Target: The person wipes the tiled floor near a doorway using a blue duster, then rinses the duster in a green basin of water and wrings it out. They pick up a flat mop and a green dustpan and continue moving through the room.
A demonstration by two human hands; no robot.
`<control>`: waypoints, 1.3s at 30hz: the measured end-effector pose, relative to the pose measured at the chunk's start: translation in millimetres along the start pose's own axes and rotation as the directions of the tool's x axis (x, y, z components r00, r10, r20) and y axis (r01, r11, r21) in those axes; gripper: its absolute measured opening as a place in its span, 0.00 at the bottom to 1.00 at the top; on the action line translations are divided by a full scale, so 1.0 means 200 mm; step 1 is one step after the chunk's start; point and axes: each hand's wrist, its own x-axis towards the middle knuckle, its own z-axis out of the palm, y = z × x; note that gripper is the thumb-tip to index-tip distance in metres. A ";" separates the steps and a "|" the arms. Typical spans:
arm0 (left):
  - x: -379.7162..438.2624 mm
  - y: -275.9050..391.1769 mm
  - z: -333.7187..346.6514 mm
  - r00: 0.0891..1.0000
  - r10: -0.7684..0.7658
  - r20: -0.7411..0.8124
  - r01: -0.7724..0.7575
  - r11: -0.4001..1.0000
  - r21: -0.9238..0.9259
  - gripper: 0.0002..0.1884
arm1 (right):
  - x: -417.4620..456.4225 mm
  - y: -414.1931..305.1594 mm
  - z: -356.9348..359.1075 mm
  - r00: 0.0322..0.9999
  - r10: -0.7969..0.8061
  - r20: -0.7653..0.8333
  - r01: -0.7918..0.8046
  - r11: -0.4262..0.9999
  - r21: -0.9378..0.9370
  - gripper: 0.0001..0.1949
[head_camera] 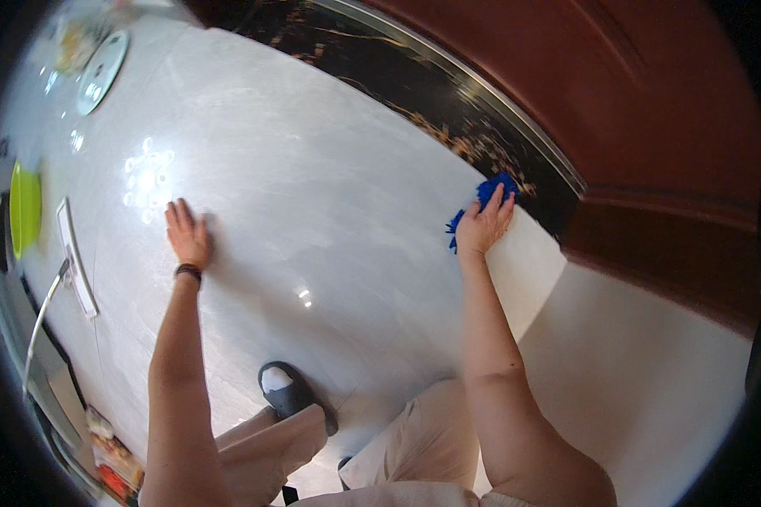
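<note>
My right hand (487, 223) is on a bright blue shaggy cleaning cloth (496, 186), fingers over it. Part of the cloth sticks out left of the palm. It lies where the pale floor tiles meet a black marble strip (380, 70) with gold veining. My left hand (187, 236), with a dark band at the wrist, is spread on or just above the glossy grey floor (317, 190); nothing is in it. Close by its fingertips, lamp reflections shine on the tile.
A dark red wooden door (609, 95) and metal sill strip (520, 123) border the marble. Leftward are a flat mop (77, 260), a lime green basin (25, 209) and a round glass disc (103, 73). My slippered foot (285, 393) is below. Blurred packages (111, 453) lie lower left.
</note>
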 end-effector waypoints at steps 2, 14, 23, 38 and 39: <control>-0.02 0.18 -0.06 0.995 -0.085 0.047 0.081 0.993 0.085 0.37 | 0.04 -0.32 0.02 0.998 -0.008 0.064 0.008 1.000 -0.006 0.30; -0.02 0.23 -0.19 0.972 -0.179 0.149 0.188 0.981 -0.045 0.45 | 0.09 -2.23 0.57 0.851 -0.513 0.115 0.500 0.857 0.121 0.26; -0.01 0.20 -0.22 0.965 -0.174 0.194 0.197 0.974 -0.108 0.45 | -0.27 -2.59 0.65 -0.287 -0.957 -0.043 0.773 -0.258 0.580 0.20; -0.05 0.19 -0.02 0.996 -0.038 -0.084 0.047 0.993 0.110 0.40 | 0.51 0.08 -0.27 0.224 -0.850 0.477 0.898 0.370 0.237 0.28; -0.04 0.20 -0.02 0.995 -0.040 -0.094 0.052 0.990 0.132 0.40 | 0.45 0.33 -0.33 0.314 -0.830 0.461 0.877 0.440 0.195 0.28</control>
